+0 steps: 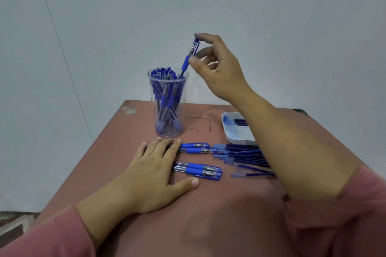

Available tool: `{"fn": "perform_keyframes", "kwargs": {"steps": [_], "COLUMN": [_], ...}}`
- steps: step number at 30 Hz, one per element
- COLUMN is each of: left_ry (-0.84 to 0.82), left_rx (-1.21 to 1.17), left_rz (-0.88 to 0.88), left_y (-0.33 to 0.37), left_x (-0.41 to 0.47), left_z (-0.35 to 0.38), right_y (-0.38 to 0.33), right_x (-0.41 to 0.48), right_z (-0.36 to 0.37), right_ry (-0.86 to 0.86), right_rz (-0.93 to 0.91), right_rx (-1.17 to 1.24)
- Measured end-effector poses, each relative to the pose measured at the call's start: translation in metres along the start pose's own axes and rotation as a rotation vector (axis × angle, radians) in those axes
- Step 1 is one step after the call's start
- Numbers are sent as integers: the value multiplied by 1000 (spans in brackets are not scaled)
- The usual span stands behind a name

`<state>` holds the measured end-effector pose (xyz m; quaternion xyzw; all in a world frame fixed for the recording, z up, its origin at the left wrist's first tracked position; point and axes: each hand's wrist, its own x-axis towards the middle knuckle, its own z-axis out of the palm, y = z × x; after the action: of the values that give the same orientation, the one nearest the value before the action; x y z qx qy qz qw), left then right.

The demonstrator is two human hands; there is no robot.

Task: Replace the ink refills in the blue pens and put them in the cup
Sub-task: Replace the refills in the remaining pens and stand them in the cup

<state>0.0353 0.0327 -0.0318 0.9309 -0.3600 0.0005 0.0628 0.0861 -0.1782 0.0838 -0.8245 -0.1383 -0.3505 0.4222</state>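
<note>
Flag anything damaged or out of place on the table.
The table top is damaged: paint chipped at its far left corner, and scuffed right of the cup. The refills lie in a loose heap in front of the tray.

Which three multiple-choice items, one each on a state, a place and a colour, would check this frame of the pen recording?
1. The right hand:
A) pinches a blue pen over the cup
B) grips a pair of scissors
C) holds nothing

2. The pile of refills lies:
A) inside the cup
B) on the table, on the person's side of the tray
C) on the floor

3. The tray is:
A) black
B) green
C) white

Key:
1 A, thumb and fingertips close on the blue pen, whose lower end is at the cup's mouth.
2 B, the refills spread over the table just in front of the tray.
3 C, its rim and floor show white.
</note>
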Motion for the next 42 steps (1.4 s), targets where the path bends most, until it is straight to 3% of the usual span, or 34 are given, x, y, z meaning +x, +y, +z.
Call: {"fn": "perform_keyframes", "kwargs": {"steps": [5, 26, 37, 42], "left_ry": [3, -26, -26, 10], "left_rx": [2, -9, -14, -15], "left_rz": [0, -10, -12, 0], "left_y": [-1, 2, 2, 1], "left_x": [0, -1, 0, 1], "left_z": [1, -3, -3, 1], "right_y": [-3, 7, 2, 6], "right_x": [3, -8, -33, -81], "right_z": [16, 15, -3, -37], "right_ry": [67, -174, -144, -341], "right_rz": [4, 32, 13, 62], "right_rx": [6, -87, -114, -269]}}
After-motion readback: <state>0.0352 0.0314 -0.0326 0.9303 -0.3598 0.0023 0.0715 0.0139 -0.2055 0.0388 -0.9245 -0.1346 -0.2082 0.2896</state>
